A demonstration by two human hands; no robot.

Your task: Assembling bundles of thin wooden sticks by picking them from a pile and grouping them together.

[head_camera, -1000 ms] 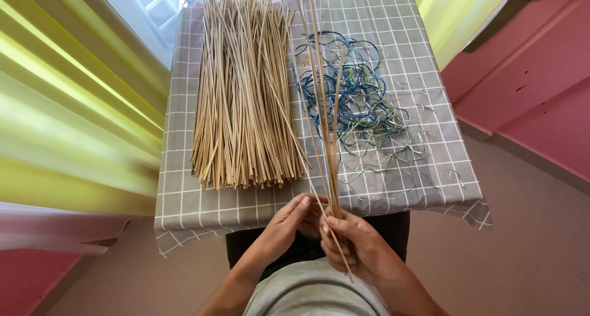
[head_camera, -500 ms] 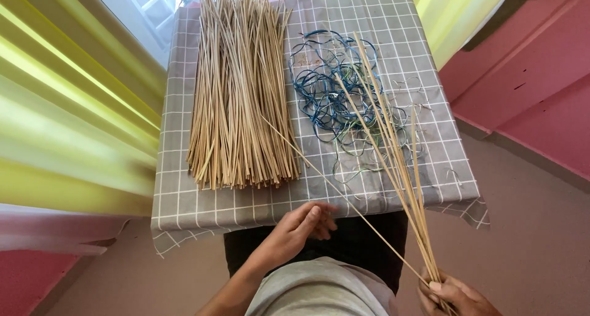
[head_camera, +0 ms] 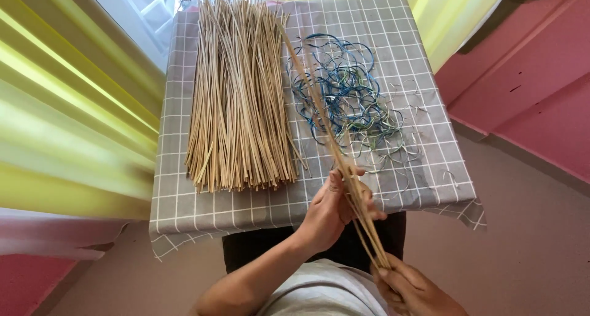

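Head view: the left hand (head_camera: 332, 206) is raised above the near edge of the table (head_camera: 184, 199), fingers curled loosely around a thin bundle of straw sticks (head_camera: 335, 141) at about its middle; the thumb lies on the left of the bundle and the fingertips wrap to its right, so the grip is closed on the sticks. The right hand (head_camera: 413, 288) is at the near right (partly cut off by the frame edge), fingers pinched shut on the near end of the same bundle. The bundle runs diagonally from the right hand, through the left hand, toward the far centre of the table. On the grey checked cloth (head_camera: 393, 21), a large pile of sticks (head_camera: 236, 101) lies left of the bundle, well apart from both hands. A tangle of blue and green loops (head_camera: 344, 94) lies right of the pile, beneath the raised bundle
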